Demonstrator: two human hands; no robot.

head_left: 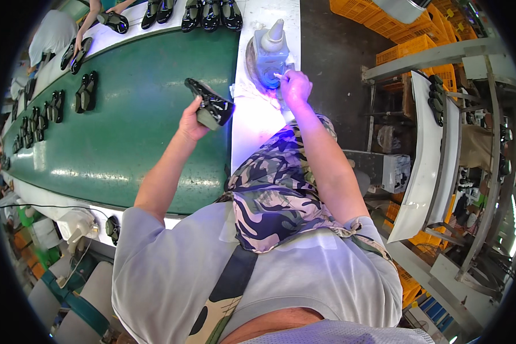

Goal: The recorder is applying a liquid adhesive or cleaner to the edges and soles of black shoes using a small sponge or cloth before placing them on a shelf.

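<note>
My left hand (192,121) grips a glossy black shoe (217,106) by its light-coloured sole, held tilted above the green belt. The fingers of my right hand (296,89) are closed at the front of a blue container (269,63) on the white ledge. A small pale tip shows at those fingers, too little of it to name. On top of the container stands a whitish cone-shaped nozzle (274,33). A crumpled white cloth or paper (252,94) lies beside the container, under bluish-violet light.
Shiny black shoes stand in a row (211,16) on the far ledge, and more pairs sit on the green belt (137,126). Another person's hand (77,49) touches shoes at the far left. Orange crates (401,49) and a metal rack (441,60) are at right.
</note>
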